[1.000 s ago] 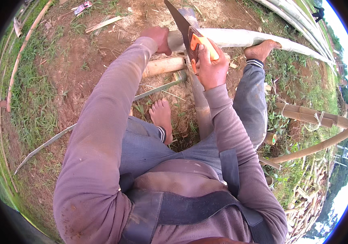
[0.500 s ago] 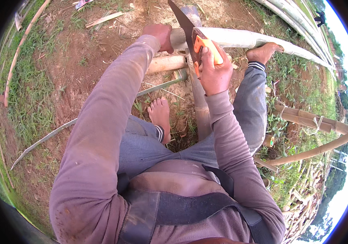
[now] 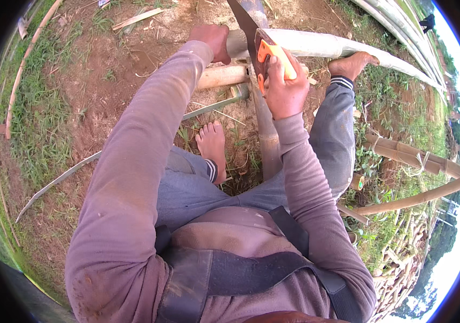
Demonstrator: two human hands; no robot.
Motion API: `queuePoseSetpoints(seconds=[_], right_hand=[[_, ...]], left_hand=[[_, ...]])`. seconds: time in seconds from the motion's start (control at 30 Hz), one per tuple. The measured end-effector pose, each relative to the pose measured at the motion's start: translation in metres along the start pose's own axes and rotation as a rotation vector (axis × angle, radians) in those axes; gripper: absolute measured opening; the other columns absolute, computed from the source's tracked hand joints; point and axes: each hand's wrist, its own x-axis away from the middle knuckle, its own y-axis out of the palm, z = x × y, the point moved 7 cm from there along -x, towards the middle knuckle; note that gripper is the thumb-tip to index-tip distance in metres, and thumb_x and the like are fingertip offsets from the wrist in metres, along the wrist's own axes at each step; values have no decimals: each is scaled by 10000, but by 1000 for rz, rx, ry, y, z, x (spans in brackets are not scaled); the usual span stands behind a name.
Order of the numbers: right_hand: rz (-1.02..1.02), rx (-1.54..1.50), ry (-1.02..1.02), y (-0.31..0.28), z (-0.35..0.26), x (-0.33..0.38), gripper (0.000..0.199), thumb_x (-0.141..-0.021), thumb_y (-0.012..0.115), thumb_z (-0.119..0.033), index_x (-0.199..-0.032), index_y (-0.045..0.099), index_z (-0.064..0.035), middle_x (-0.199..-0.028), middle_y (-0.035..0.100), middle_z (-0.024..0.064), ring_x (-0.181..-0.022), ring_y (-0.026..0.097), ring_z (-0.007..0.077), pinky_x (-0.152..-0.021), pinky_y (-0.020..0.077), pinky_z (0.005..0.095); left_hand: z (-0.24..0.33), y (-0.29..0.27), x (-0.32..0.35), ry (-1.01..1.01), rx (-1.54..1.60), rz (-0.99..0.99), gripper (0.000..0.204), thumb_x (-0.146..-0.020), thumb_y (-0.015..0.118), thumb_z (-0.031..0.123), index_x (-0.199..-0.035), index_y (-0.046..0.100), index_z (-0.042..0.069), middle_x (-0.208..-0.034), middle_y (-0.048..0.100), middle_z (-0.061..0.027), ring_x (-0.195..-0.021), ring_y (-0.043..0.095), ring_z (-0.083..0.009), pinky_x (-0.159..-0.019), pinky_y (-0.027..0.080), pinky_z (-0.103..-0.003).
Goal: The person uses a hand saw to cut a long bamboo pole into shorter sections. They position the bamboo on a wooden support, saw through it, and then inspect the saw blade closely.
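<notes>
My right hand [image 3: 282, 89] grips the orange handle of a hand saw [image 3: 251, 33]. Its dark blade runs up and to the left across a pale bamboo pole [image 3: 343, 47] that lies from the top middle toward the right. My left hand [image 3: 212, 39] presses down on the left end of that pole, just left of the blade. My right bare foot [image 3: 352, 63] rests on the pole further right. My left bare foot [image 3: 212, 146] stands on the ground below.
A short tan bamboo piece [image 3: 222, 76] and a grey pole [image 3: 265, 134] lie under the sawn one. Thin bamboo strips [image 3: 58, 180] cross the dirt and grass on the left. Tied bamboo poles [image 3: 413, 159] and a stack of cut pieces [image 3: 402, 258] sit to the right.
The saw and my right hand have shifted slightly along the cut, the blade drawn a little further up and away. My left hand keeps its hold on the pole.
</notes>
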Motion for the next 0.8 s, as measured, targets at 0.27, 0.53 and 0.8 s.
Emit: queuePoseSetpoints(seconds=[0.27, 0.53, 0.8], right_hand=[[-46, -21, 36, -55, 17, 96, 458, -1004, 682, -160, -1375, 579, 90, -1213, 686, 164, -1032, 669, 199, -890, 550, 332], [80, 78, -178, -17, 6, 48, 399, -974, 705, -116, -1321, 628, 65, -1211, 721, 200, -976, 724, 218, -867, 567, 336], [-9, 100, -136, -36, -16, 73, 408, -984, 664, -80, -1365, 614, 56, -1244, 718, 173, -1089, 705, 211, -947, 550, 329]], left_hand=[[-15, 2, -4, -31, 78, -109, 709, -680, 870, 432, -1245, 668, 57, -1130, 742, -178, -1046, 723, -357, -943, 583, -450], [-2, 8, -1, -21, -25, 22, 722, -688, 876, 441, -1255, 658, 51, -1159, 736, -180, -1061, 725, -356, -940, 590, -455], [-19, -8, -3, -67, 60, -94, 695, -698, 859, 430, -1260, 662, 70, -1120, 747, -172, -1031, 729, -344, -933, 590, -455]])
